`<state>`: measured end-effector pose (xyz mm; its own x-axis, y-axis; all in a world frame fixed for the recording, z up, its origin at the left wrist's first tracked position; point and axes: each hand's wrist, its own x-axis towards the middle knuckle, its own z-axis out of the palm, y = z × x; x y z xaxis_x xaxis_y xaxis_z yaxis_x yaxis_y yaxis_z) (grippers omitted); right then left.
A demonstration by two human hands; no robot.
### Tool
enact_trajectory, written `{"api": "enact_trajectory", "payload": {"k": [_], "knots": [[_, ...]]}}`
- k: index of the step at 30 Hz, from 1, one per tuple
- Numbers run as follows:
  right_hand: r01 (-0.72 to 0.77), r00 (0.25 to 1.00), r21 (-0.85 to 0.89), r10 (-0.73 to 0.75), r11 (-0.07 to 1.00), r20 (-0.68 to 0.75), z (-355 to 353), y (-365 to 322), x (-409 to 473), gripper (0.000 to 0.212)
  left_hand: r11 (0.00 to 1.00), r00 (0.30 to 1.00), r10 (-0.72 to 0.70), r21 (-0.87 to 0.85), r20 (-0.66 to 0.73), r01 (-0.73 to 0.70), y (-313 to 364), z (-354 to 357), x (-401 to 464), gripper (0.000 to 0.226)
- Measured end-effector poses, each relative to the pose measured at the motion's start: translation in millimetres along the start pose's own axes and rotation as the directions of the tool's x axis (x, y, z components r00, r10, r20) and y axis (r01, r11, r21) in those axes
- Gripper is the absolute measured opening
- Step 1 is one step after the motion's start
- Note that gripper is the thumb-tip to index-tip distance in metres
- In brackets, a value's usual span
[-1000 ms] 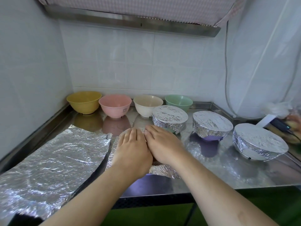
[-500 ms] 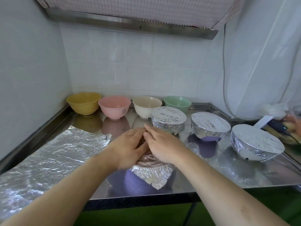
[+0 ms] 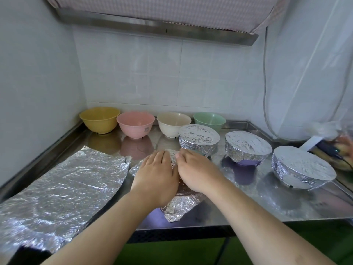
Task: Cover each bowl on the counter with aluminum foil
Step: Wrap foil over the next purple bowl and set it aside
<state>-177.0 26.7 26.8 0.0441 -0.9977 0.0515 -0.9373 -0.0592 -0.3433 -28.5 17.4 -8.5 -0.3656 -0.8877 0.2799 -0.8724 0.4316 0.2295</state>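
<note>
1. The foil sheet (image 3: 177,205) lay draped over a purple bowl (image 3: 152,217) at the front edge of the counter (image 3: 286,207), one crumpled corner hanging down the near side and the bowl mostly hidden.
2. Foil like this looked thin, light and easy to crease; it would likely hold whatever shape it was pressed into but could tear if pulled hard across the rim. The best place to hold it was probably along the loose edges, folding them down against the bowl's wall.
3. The bowl looked like light plastic, so it might slide on the shiny steel unless steadied from above.
4. Both hands lay flat on top of the foil, side by side and nearly touching. The left hand (image 3: 154,176) pressed the left half, the right hand (image 3: 196,173) the right half, fingers together and pointing away from the person; neither gripped anything.
5. Three foil-covered bowls (image 3: 198,139) stood to the right and behind.
6. Four bare bowls waited along the back wall: yellow bowl (image 3: 99,119), pink bowl (image 3: 135,124), cream bowl (image 3: 172,123) and green bowl (image 3: 210,120).
7. A spare foil sheet (image 3: 63,188) lay flat on the left, just beside the left hand.
</note>
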Motion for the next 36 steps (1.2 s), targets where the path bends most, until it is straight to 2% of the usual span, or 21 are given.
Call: {"api": "enact_trajectory", "payload": {"k": [4,8,11,14,16,20,22,24,26,31,34,36], "knots": [[0.086,0.996,0.014,-0.086,0.996,-0.015,-9.8,-0.8,-0.4,0.051,0.984,0.983,0.159,0.061,0.089,-0.165,-10.9,-3.1,6.3,0.089],[0.123,0.992,0.064,-0.125,0.990,0.032,-7.6,0.8,-5.8,0.051,0.980,0.970,0.193,-0.073,0.149,-0.184,-15.1,-15.0,8.6,0.076],[0.108,0.993,0.029,-0.109,0.994,0.036,-3.8,1.6,-3.3,0.052,0.995,0.984,0.104,-0.023,0.143,-0.102,-0.9,-15.4,7.1,0.062],[0.073,0.997,0.015,-0.073,0.997,-0.013,2.5,2.9,-0.7,0.054,0.999,0.993,-0.043,-0.002,0.112,0.043,12.8,-7.4,6.6,0.065],[0.044,0.999,-0.003,-0.044,0.999,-0.015,5.0,4.3,-1.1,0.054,0.998,0.993,-0.065,0.008,0.102,0.064,13.7,-4.0,7.2,0.068],[0.029,1.000,0.099,-0.029,0.995,-0.003,-0.3,6.9,0.9,0.055,0.969,0.978,0.164,0.165,0.127,-0.184,1.3,-3.0,8.2,0.077],[0.064,0.998,0.104,-0.065,0.992,0.002,-1.1,7.7,2.8,0.054,0.958,0.961,0.260,0.102,0.097,-0.269,-8.6,0.3,12.1,0.065],[0.106,0.994,0.046,-0.106,0.993,-0.017,0.8,8.6,0.8,0.062,0.969,0.971,0.231,-0.105,0.067,-0.224,-14.7,-0.4,15.8,0.050],[0.120,0.992,0.012,-0.120,0.993,-0.049,3.4,10.5,-1.7,0.071,0.969,0.984,0.178,-0.178,0.031,-0.170,-12.4,-0.2,16.2,0.057],[0.095,0.995,0.006,-0.095,0.995,-0.029,4.0,12.3,-3.2,0.056,0.999,0.997,-0.042,-0.012,0.057,0.043,18.8,2.5,0.1,0.080],[0.083,0.996,-0.003,-0.083,0.997,0.014,-3.7,8.1,-3.6,0.052,0.997,0.996,-0.077,0.027,0.053,0.076,23.7,2.4,-4.0,0.079],[0.104,0.994,0.028,-0.104,0.994,0.021,-9.4,3.9,-3.6,0.050,0.997,0.998,-0.038,0.066,0.048,0.035,19.0,4.3,-4.2,0.082]]}}
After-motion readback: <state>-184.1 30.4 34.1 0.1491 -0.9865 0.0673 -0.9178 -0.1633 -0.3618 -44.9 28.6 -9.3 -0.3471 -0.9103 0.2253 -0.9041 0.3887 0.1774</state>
